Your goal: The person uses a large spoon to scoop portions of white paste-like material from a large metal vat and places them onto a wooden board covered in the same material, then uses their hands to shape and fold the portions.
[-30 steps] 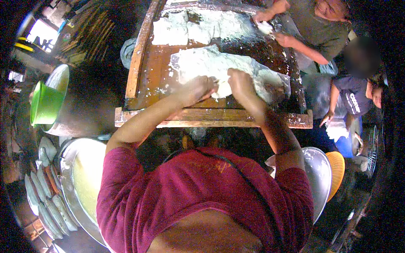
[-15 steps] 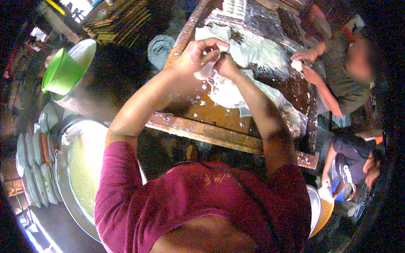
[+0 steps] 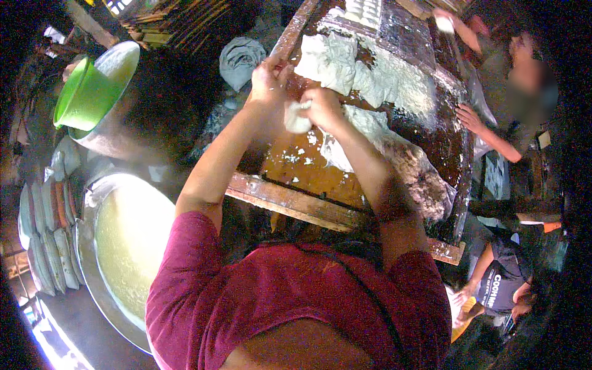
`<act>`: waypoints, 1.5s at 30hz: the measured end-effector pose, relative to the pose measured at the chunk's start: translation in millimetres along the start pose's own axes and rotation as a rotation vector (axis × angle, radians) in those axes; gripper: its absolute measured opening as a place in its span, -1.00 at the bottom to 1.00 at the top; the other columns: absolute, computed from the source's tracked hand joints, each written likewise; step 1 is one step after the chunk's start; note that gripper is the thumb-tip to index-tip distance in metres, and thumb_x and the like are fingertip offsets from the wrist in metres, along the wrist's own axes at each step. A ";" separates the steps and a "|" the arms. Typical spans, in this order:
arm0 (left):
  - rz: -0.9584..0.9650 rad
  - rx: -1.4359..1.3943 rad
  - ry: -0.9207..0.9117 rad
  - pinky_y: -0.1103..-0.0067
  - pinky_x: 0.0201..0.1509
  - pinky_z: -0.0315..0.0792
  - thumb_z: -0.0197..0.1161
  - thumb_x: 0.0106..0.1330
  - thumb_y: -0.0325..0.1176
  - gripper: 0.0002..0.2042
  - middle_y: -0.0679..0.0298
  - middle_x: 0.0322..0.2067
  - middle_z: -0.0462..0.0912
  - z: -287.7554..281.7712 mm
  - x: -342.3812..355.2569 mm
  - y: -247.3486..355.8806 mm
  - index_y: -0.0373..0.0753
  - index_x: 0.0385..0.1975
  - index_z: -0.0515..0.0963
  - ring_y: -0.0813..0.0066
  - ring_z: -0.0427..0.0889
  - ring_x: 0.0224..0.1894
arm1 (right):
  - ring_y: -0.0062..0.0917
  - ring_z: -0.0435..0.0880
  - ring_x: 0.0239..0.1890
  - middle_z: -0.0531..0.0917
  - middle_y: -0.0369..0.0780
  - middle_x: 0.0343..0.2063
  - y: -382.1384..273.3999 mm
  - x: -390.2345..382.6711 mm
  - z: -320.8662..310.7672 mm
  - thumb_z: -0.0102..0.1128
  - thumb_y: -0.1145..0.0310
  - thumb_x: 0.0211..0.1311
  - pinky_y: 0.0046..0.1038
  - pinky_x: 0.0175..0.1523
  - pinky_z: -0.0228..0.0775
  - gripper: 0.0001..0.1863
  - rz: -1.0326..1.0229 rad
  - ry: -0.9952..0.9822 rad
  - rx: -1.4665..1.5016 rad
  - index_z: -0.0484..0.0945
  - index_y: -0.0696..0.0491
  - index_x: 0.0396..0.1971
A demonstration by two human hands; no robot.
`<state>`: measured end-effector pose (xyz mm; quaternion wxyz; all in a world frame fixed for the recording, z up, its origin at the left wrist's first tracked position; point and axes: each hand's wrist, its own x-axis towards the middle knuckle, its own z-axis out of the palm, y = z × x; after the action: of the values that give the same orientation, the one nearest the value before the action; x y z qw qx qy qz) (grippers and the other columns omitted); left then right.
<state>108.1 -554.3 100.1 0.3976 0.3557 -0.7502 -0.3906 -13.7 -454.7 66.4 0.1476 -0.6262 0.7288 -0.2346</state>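
My left hand (image 3: 269, 81) is at the wooden tray's raised left rail (image 3: 290, 34), fingers curled; what they hold, if anything, is unclear. Just right of it and lower, my right hand (image 3: 324, 111) grips a soft white lump (image 3: 297, 120), slightly blurred. Beneath my right forearm lies a spread of white dough-like material on crumpled sheeting (image 3: 354, 129), running toward the tray's lower right. Farther back, crumpled white pieces (image 3: 322, 61) lie beside a powdery patch (image 3: 407, 86). White crumbs are scattered over the brown board around my hands.
A large pan of pale liquid (image 3: 120, 246) stands lower left, beside stacked long bundles (image 3: 46, 234). A green basin (image 3: 80, 92) rests on a metal vessel upper left, near a grey bundle (image 3: 242, 61). One co-worker (image 3: 493, 105) works at the tray's right, another (image 3: 502, 277) lower right.
My hands moved from the tray's middle toward its left rail, then parted slightly, the white lump staying with my right. The view turned. The upper co-worker's hands, earlier together, are now apart.
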 end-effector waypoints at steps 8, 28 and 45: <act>-0.181 -0.386 -0.196 0.47 -0.35 0.44 0.21 0.02 -0.41 -0.71 0.09 -0.53 0.55 47.1 -39.1 -5.8 -0.36 -0.23 0.46 0.33 0.55 -0.48 | -0.47 0.60 -0.39 0.61 -0.17 -0.46 66.1 25.7 -50.7 0.28 0.36 -0.13 -0.51 -0.25 0.41 -0.70 -0.013 0.355 0.183 0.54 0.11 -0.32; 0.313 -0.068 -0.601 0.57 -0.24 0.44 0.17 0.08 -0.48 -0.91 0.21 -0.40 0.60 123.6 -110.8 41.5 -0.27 -0.42 0.56 0.48 0.56 -0.35 | -0.28 0.60 -0.45 0.61 -0.11 -0.53 121.5 -202.7 -74.5 0.21 0.17 -0.22 -0.32 -0.28 0.42 -0.75 0.549 0.243 0.118 0.59 0.05 -0.60; 0.600 -0.104 -0.747 0.45 -0.19 0.43 0.16 0.08 -0.39 -0.86 0.13 -0.33 0.58 110.0 -184.6 71.5 -0.27 -0.41 0.57 0.21 0.55 -0.27 | -0.32 0.59 -0.49 0.60 -0.19 -0.58 178.1 -79.3 -85.9 0.28 0.32 -0.18 -0.38 -0.36 0.40 -0.86 0.209 0.215 -0.149 0.57 0.01 -0.57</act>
<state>75.5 -333.6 61.8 0.2133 -0.0616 -0.8907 -0.3966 -194.0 -344.5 39.1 0.0455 -0.5274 0.8170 -0.2288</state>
